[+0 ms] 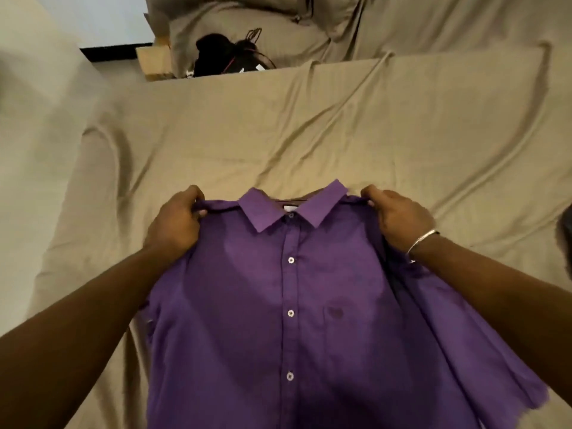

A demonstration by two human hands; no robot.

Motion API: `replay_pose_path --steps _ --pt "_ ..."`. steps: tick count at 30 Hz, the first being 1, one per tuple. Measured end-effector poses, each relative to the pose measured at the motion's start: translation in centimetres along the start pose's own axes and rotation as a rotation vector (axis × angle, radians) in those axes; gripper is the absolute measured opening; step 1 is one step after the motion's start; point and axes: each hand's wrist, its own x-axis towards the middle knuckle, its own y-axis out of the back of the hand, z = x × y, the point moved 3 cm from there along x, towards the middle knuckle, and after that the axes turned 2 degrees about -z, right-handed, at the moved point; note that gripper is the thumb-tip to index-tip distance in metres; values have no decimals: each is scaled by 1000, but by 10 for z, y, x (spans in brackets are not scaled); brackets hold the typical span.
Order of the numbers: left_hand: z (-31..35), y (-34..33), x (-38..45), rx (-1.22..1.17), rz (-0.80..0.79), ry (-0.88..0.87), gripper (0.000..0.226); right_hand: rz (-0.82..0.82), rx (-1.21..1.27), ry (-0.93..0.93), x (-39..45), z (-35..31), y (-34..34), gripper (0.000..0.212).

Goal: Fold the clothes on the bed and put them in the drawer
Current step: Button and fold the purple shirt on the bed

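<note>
A purple button-up shirt (291,305) lies front up in the lower middle of the head view, its collar pointing away from me, over the beige sheet of the bed (247,134). My left hand (176,221) grips the shirt's left shoulder. My right hand (399,218), with a silver bracelet at the wrist, grips the right shoulder. The shirt is buttoned, and its short right sleeve spreads out at the lower right. The shirt's hem is cut off by the bottom of the frame. No drawer is in view.
A dark bundle with thin red and black straps (229,57) lies at the back left by a beige pillow (253,26). A wooden corner of the bed frame (154,61) shows beside it. A dark object (566,227) peeks in at the right edge.
</note>
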Motion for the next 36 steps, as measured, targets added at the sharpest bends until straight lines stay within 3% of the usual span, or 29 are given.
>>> replay_pose_path --steps 3,7,9,11,14,16,20,25,29,31,33,35,36 --pt "-5 -14 13 -8 21 24 22 -41 -85 -9 14 0 -12 26" --pt "14 6 34 -109 421 -94 22 413 -82 123 49 -5 23 24" --pt "16 15 52 -141 471 -110 23 506 -118 134 69 0 37 24" --pt "13 15 74 -140 430 -69 17 446 -165 135 88 6 38 26" --pt "5 -5 97 -89 229 80 20 236 -238 83 107 25 15 16" --pt "-7 -24 102 -25 140 112 20 148 -238 37 111 37 -5 26" --pt "-25 -46 105 2 150 56 17 201 -197 -38 116 47 -21 30" --pt "-29 -51 115 19 75 99 22 106 -100 -67 120 45 -17 34" --pt "-16 -50 112 104 0 186 27 75 -52 -110 98 43 -9 59" --pt "3 -49 98 171 63 216 39 119 -16 -196 77 46 -3 68" --pt "32 -47 73 166 226 126 54 157 -6 -341 46 59 4 66" --pt "71 -55 42 86 336 -140 50 170 -33 -448 8 75 12 59" --pt "93 -64 25 35 318 -269 44 152 -22 -471 -10 81 13 54"
